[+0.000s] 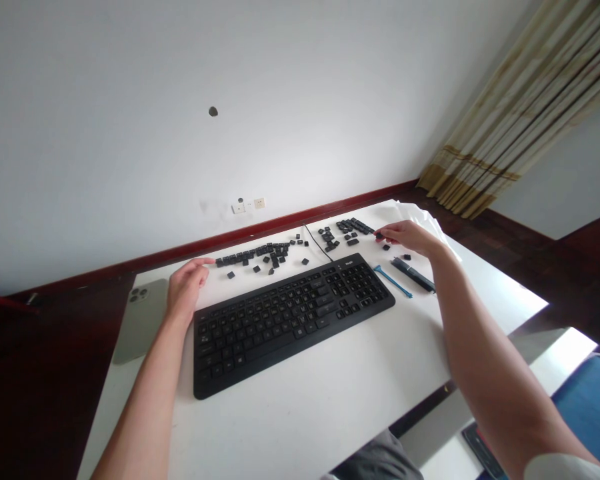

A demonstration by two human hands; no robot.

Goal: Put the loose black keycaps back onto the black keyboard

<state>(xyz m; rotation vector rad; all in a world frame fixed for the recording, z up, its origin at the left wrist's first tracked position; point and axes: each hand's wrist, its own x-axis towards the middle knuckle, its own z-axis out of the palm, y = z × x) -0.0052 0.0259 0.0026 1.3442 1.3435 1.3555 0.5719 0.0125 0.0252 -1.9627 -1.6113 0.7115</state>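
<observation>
A black keyboard (290,317) lies across the middle of a white table (340,393). Behind it, loose black keycaps (263,255) are scattered in a row, and a second cluster of keycaps (347,230) lies at the back right. My left hand (186,285) rests at the keyboard's far left corner, fingers stretched toward the keycap row, holding nothing. My right hand (405,236) reaches to the right cluster, its fingertips pinched on a keycap (379,235).
A phone (141,319) lies face down at the table's left edge. A blue tool (393,281) and a long black key or bar (413,274) lie right of the keyboard. A cable (316,243) runs back. Curtains hang at right; a blue chair (587,407) stands at lower right.
</observation>
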